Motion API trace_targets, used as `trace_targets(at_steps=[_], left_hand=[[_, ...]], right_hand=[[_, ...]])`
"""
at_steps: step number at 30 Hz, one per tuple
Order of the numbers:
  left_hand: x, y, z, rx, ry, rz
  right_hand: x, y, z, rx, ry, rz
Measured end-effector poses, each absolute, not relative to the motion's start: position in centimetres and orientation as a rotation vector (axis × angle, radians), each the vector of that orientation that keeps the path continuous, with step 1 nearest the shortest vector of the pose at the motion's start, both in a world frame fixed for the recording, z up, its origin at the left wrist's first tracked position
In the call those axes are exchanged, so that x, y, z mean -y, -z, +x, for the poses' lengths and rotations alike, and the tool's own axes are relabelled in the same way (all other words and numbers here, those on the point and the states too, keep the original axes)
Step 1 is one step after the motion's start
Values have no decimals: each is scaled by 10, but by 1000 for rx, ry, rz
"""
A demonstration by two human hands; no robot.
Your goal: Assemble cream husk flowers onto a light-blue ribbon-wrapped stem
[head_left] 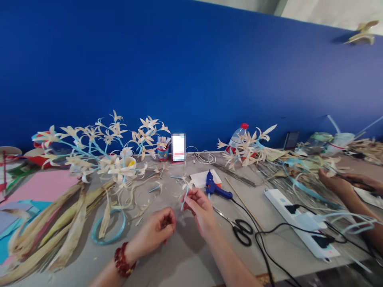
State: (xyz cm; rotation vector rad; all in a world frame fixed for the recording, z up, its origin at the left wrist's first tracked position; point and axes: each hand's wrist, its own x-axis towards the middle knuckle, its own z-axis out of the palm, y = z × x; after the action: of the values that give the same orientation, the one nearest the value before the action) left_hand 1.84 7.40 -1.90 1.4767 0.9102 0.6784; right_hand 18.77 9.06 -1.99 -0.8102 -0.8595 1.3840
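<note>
My right hand (200, 208) pinches a small pale husk flower on a light-blue stem (186, 190), held just above the grey table (179, 255). My left hand (157, 231), with a red bead bracelet at the wrist, is curled closed a little to the left; what its fingers hold is too small to make out. A blue glue gun (216, 188) rests on white paper right behind my right hand. Black-handled scissors (241, 230) lie to the right of my right forearm.
Finished husk flowers on blue stems (98, 147) stand at back left, dried husk strips (54, 231) and coloured paper (36, 187) lie at left. A white power strip (302, 223) with black cables sits right. Another person's hands (344, 181) work at far right among more flowers and a water bottle (237, 137).
</note>
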Motion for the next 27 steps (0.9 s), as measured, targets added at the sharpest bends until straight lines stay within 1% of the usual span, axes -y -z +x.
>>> trace_targets(at_steps=[9,15,20,27], left_hand=[[-75,13,21,-747,-641,1154],[-76,15,30,-782,-841,923],[-76,19,31,-804,-860,833],[-72,11,31,-826,-920,785]], right_hand=[[-91,25,190,955,-1401,-764],[-91,23,189,1000,-1474,-759],[-88,23,186,1023,-1489,-768],[-85,25,182,1003,-1481,-748]])
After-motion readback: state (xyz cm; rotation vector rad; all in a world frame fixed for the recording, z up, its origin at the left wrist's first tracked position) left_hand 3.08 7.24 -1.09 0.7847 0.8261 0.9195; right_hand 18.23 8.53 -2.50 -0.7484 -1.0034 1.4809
